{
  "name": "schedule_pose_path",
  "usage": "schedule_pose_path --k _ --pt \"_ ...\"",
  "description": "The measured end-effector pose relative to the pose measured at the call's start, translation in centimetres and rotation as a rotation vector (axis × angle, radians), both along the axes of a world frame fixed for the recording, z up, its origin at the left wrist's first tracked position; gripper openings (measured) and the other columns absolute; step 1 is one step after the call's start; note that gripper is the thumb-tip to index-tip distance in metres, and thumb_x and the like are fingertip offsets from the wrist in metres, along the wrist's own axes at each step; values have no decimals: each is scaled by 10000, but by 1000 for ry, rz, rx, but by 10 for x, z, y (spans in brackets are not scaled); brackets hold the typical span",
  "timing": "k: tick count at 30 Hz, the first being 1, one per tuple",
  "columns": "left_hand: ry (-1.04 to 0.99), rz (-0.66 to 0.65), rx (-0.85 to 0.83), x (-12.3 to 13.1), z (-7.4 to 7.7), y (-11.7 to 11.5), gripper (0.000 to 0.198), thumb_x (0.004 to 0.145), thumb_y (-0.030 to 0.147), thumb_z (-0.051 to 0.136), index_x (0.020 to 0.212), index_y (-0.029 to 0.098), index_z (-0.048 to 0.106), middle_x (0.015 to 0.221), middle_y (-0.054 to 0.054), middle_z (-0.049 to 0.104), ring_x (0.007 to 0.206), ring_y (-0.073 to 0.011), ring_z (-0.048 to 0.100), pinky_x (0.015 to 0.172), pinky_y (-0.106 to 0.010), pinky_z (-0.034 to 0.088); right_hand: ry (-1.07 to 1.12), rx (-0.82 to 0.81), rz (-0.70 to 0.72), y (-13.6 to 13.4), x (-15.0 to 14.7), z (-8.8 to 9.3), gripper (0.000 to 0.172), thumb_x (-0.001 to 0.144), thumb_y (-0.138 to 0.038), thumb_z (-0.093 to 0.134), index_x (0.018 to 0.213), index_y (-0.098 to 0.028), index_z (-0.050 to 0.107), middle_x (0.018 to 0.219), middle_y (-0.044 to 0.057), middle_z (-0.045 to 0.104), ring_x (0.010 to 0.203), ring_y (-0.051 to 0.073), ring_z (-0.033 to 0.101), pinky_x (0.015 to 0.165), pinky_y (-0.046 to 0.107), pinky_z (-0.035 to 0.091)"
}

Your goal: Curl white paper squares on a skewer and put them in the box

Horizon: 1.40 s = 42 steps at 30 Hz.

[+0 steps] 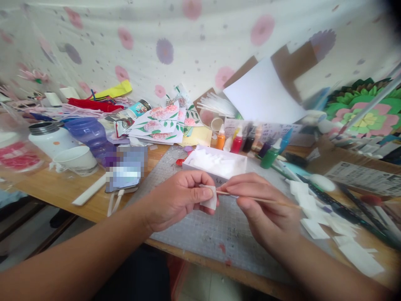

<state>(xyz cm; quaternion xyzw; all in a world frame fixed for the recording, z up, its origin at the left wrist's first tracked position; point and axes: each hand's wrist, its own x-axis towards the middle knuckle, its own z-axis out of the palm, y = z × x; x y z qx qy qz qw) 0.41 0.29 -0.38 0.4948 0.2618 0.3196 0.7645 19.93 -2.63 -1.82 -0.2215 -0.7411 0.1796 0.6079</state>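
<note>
My left hand (pixel 177 198) pinches a small white paper piece (pixel 211 200) between thumb and fingers. My right hand (pixel 263 209) is closed on a thin wooden stick (pixel 269 201), whose tip touches the paper piece. Both hands hover over a grey cutting mat (pixel 219 230) on the wooden table (pixel 62 188). A white box (pixel 216 163) with white pieces inside sits just behind the hands.
Loose white paper squares (pixel 316 217) lie at the right among pens. Small paint bottles (pixel 244 142) stand behind the box. At the left are a white cup (pixel 75 159), a white jar (pixel 50 138) and a blue bottle (pixel 89 133). Painted flower cards (pixel 163 121) lie further back.
</note>
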Motion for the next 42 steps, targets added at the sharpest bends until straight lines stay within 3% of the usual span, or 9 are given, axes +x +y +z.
schedule_pose_path --k 14,16,20,22,26,36,42 --pt "134 74 140 4 0 1 180 802 218 694 878 188 534 658 35 644 637 -119 602 640 -258 438 -65 36 -70 0 -3 2 230 873 -56 590 993 -217 703 868 56 754 846 192 710 724 335 597" --pt "241 161 252 4 0 2 177 798 239 684 872 190 531 711 30 631 680 -127 595 657 -262 438 -71 40 -90 1 -3 1 230 871 -52 595 996 -214 700 875 55 752 855 189 706 734 334 595" --pt "569 480 602 1 3 3 172 795 290 677 761 188 543 700 45 527 646 -113 483 606 -243 384 -68 34 -136 3 -2 -1 227 873 -48 595 995 -213 692 891 53 742 876 183 697 755 331 590" --pt "649 486 674 0 7 0 214 824 332 636 695 186 548 637 47 499 596 -112 441 567 -246 352 -70 41 -138 3 -2 -2 225 872 -43 594 998 -203 688 892 57 738 881 177 695 760 321 587" --pt "649 334 649 4 14 -9 213 800 384 653 734 182 643 674 18 606 644 -137 521 610 -260 398 -97 55 -118 1 -3 -1 232 876 -56 591 1020 -208 690 903 63 737 871 180 697 741 321 591" --pt "710 355 550 12 13 -10 194 808 335 597 699 177 628 634 19 589 600 -139 501 572 -273 369 -110 72 -163 3 -2 -1 203 878 -68 593 991 -201 697 886 62 738 851 178 700 730 312 584" --pt "543 372 413 7 8 -2 169 835 271 580 697 175 586 678 17 641 651 -137 550 664 -286 416 -42 0 -306 19 6 -8 138 894 -126 599 877 -205 710 855 39 750 839 169 700 774 326 573"
